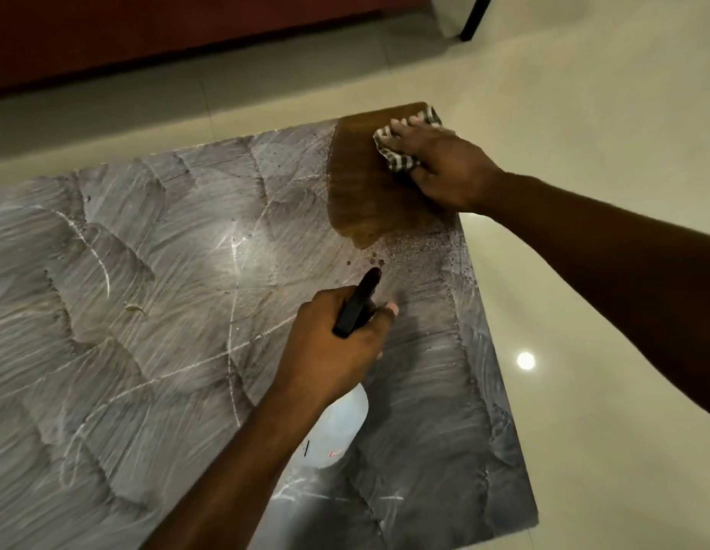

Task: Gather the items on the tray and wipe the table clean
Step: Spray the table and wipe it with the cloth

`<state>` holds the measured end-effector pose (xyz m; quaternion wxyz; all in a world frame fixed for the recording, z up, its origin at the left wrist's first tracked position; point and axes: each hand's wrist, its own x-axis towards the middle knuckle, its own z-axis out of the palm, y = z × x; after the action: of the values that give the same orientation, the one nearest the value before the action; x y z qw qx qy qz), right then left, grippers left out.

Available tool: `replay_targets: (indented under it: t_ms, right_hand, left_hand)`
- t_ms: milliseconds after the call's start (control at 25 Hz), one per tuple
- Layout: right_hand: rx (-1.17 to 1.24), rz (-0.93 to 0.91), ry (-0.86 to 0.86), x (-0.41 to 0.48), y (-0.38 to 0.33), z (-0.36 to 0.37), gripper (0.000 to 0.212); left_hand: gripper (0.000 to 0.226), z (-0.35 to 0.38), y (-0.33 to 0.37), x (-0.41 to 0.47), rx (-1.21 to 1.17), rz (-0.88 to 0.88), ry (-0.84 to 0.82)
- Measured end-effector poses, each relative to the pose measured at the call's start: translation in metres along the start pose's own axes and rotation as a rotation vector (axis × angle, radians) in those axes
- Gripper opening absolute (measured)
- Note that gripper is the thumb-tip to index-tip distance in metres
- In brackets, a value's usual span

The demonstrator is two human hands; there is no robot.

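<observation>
Nearest you, the table (107, 391) carries a pale smeared film over almost its whole top; its near right corner ends at bare floor (623, 430), so there is open room all along the right edge; your left grip (333, 351) hovers above the table's right part, fingers curled tight round the black trigger head of the spray bottle (341, 422); the bottle's clear body hangs below your wrist, nozzle aimed toward the far corner; droplets speckle the film just ahead of the nozzle; farther on, a clean patch (365, 192) shows brown wood at the far right corner; there your right grip (444, 168) lies with fingers nearly straight, pressing the checked cloth (399, 156) onto the table right at its edge; beyond the far edge lie more floor and a red sofa (147, 33).
</observation>
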<state>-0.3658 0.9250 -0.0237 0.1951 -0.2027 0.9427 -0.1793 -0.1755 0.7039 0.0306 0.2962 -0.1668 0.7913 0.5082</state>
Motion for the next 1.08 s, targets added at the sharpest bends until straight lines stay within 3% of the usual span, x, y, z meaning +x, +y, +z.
replay_targets:
  t_ms: [240,440,520,720,800,880,1000,1080]
  right_hand:
    - [-0.098,-0.385,-0.196,-0.084,0.002,0.019,0.074]
    - [-0.002,-0.040,-0.019,-0.029,0.004,0.008,0.075]
    - [0.004,-0.015,0.000,-0.038,-0.005,0.020,0.074]
    - [-0.134,-0.367,-0.136,-0.173,-0.011,0.068,0.069]
    - [-0.171,-0.443,-0.172,-0.185,0.003,0.062,0.072]
    - [-0.128,-0.340,-0.108,-0.148,0.011,0.053,0.073]
    - [0.050,0.009,0.065,-0.075,-0.002,0.040,0.071]
    - [0.033,0.079,0.103,-0.079,-0.011,0.050,0.069]
  left_hand:
    - [0.032,0.016,-0.015,-0.026,0.076,-0.044,-0.110]
    - [0.039,0.019,-0.020,-0.036,0.087,-0.031,-0.111]
    - [0.040,0.019,-0.024,-0.039,0.078,-0.013,-0.119]
    - [0.054,0.019,-0.029,-0.042,0.147,0.034,-0.116]
    - [0.051,0.018,-0.028,-0.042,0.103,0.027,-0.109]
    - [0.050,0.018,-0.024,-0.041,0.089,0.035,-0.113]
    - [0.045,0.014,-0.023,-0.041,0.085,0.051,-0.099]
    - [0.038,0.010,-0.025,-0.041,0.070,0.048,-0.091]
